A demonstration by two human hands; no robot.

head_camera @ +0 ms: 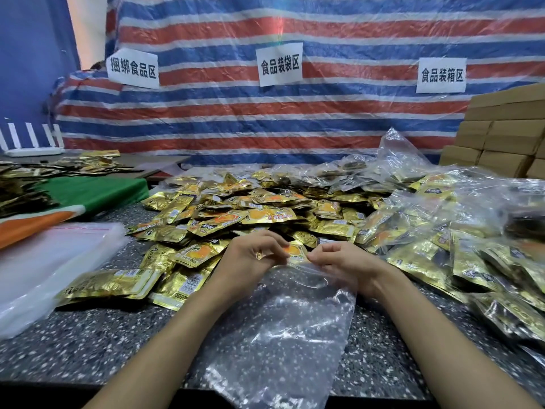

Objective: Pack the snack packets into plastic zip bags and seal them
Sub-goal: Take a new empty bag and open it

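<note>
A clear plastic zip bag [283,329] lies on the speckled counter [97,343] in front of me, its mouth toward the pile. My left hand [250,258] and my right hand [342,262] both pinch the bag's top edge, a short gap between them. The bag looks empty. Just beyond its mouth sits a gold snack packet with an orange picture [295,250], at the near edge of a big heap of gold snack packets [259,208] spread across the middle of the counter.
A stack of empty zip bags [50,267] lies at the left. Filled clear bags of packets [472,231] pile up on the right. Cardboard boxes [507,134] stand at the back right. A green and orange cloth [88,196] lies at the far left, and a striped tarp hangs behind.
</note>
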